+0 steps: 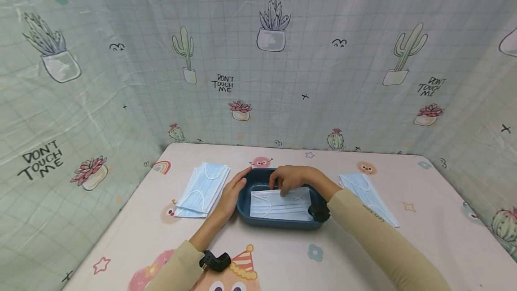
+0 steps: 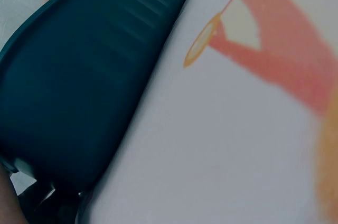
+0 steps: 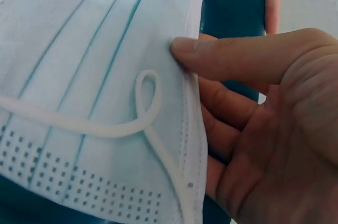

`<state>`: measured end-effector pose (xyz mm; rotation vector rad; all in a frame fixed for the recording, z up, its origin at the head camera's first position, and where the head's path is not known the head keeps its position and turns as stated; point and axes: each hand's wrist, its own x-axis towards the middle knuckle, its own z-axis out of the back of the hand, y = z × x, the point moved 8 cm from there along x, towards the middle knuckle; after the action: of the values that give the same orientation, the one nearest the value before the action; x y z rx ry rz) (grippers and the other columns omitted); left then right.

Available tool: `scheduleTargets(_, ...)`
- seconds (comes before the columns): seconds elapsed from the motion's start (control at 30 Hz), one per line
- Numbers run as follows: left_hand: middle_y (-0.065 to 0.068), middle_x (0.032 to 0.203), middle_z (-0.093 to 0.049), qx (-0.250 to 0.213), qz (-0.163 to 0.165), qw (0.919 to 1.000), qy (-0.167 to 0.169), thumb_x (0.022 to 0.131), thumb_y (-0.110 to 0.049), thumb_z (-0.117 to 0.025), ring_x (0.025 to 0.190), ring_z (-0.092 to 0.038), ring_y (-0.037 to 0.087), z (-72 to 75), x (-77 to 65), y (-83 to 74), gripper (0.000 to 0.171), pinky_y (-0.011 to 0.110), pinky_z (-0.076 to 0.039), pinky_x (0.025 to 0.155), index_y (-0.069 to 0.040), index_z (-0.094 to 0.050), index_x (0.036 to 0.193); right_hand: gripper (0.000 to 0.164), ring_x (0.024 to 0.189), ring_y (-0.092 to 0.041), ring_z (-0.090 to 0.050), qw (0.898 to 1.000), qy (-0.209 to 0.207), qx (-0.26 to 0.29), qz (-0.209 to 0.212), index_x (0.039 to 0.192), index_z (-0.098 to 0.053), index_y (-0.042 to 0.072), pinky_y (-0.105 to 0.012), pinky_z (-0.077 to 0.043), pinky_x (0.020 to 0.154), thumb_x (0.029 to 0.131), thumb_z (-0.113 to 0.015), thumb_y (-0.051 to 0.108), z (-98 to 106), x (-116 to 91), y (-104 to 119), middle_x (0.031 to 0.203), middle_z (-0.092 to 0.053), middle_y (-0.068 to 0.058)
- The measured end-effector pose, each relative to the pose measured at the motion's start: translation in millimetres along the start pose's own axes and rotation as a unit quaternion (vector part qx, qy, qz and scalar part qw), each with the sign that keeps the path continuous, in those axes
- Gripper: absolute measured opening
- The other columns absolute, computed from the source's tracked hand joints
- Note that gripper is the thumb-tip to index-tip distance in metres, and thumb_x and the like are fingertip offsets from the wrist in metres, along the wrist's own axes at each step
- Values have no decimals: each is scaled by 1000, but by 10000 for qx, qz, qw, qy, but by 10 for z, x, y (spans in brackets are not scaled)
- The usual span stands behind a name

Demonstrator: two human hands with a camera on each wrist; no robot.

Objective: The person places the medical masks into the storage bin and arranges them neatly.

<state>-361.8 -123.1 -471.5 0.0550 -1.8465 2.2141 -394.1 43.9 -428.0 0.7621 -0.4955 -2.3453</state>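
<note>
Right hand (image 1: pixel 288 178) has a blue face mask (image 1: pixel 278 205) pinched, thumb in front, fingers behind, inside a dark blue bin (image 1: pixel 278 224). Left hand (image 1: pixel 228 196) just rests on the bin's left end, fingers pretty straight. Loose masks (image 1: pixel 203 187) lie left of it, at least one spare mask (image 1: pixel 369 194) right.

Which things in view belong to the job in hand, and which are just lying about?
Job:
- blue bin, touched by the left hand
- mask in the bin, pinched by the right hand
- probably the left masks and right masks

Just there:
- patterned tablecloth
- printed backdrop
</note>
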Motion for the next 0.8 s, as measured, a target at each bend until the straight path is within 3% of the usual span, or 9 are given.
scheduleTargets(0.2,5,164,-44,-22,12,10000,10,111,-25,-39,158,-29,28,5,1,7,45,53,-17,130,-17,-49,154,24,86,-17,-58,9993,-89,-235,-277,110,-74,13,-30,-49,79,88,-75,3,9,-24,-42,105,-66,-4)
scheduleTargets(0.5,3,164,-44,57,35,10000,-6,111,-24,-38,158,-30,26,13,-10,2,45,51,-18,130,-20,-48,155,9,93,-18,-56,9981,-139,-507,-326,104,-73,14,-33,-47,84,94,-72,14,18,-53,-23,102,-65,0)
scheduleTargets(0.7,2,164,-43,57,79,9999,23,111,-25,-38,158,-29,27,6,-13,11,45,53,-18,130,-22,-48,155,18,101,-20,-58,9977,-173,-575,-312,114,-74,14,-41,-52,97,97,-69,16,73,-107,20,118,-67,-4)
scheduleTargets(0.8,2,164,-43,39,82,10000,27,112,-25,-38,158,-30,27,3,-13,19,45,53,-19,130,-22,-48,155,25,101,-20,-61,9985,-157,-351,-400,123,-73,15,-40,-57,96,99,-67,17,102,-157,16,125,-66,-5)
